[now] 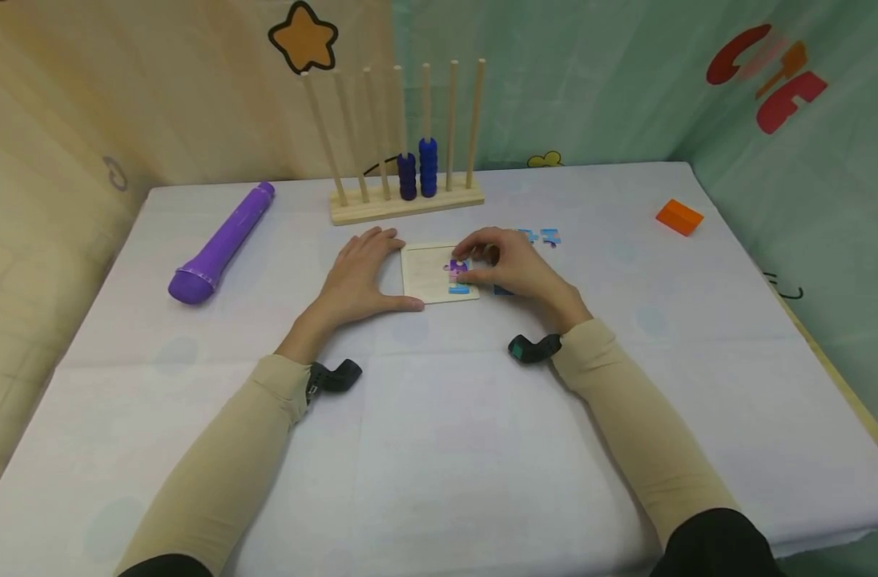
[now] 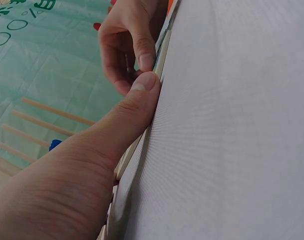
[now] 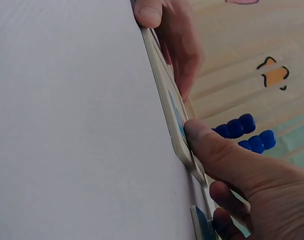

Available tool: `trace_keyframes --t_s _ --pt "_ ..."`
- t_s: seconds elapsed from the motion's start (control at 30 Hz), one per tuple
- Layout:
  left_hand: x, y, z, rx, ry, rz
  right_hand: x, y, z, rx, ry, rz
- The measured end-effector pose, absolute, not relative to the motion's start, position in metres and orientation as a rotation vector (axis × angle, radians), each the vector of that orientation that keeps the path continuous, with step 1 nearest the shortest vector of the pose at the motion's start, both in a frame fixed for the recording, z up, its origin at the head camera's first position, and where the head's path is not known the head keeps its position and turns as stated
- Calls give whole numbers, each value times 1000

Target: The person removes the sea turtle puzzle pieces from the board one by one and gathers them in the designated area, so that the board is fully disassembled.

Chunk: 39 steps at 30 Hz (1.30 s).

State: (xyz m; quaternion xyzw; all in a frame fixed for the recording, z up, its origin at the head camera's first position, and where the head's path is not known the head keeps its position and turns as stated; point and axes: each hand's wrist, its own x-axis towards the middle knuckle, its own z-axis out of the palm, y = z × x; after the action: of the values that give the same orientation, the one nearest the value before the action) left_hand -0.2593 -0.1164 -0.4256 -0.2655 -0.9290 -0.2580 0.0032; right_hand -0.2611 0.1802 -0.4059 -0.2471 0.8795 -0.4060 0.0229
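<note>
A shallow wooden puzzle tray (image 1: 424, 272) lies flat in the middle of the table. Along its left side spreads my left hand (image 1: 363, 276), fingers extended and thumb touching the near edge. My right hand (image 1: 511, 264) reaches over the tray's right side, with thumb and index finger pinching a purple jigsaw piece (image 1: 458, 265) inside it. A light-blue piece (image 1: 458, 290) lies just below, near the tray's near edge. In the right wrist view, the right thumb (image 3: 199, 132) bends down onto the tray; the pinched piece is hidden there.
Loose blue jigsaw pieces (image 1: 550, 236) lie beyond the right hand, and a dark-blue one (image 1: 502, 291) is partly under it. A wooden peg stand (image 1: 403, 210) with blue beads is behind. A purple toy microphone (image 1: 223, 244) lies left, an orange block (image 1: 679, 217) far right.
</note>
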Motion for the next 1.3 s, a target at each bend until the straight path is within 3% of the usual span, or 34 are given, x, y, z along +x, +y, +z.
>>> trace_keyframes --t_s 0.63,1.3 --pt "-261 -119 -428 -835 -2901 -804 -259 171 -406 -939 2760 -1237" --pt "-261 -115 -428 -822 -2919 -785 -240 211 -394 -384 2842 -1514"
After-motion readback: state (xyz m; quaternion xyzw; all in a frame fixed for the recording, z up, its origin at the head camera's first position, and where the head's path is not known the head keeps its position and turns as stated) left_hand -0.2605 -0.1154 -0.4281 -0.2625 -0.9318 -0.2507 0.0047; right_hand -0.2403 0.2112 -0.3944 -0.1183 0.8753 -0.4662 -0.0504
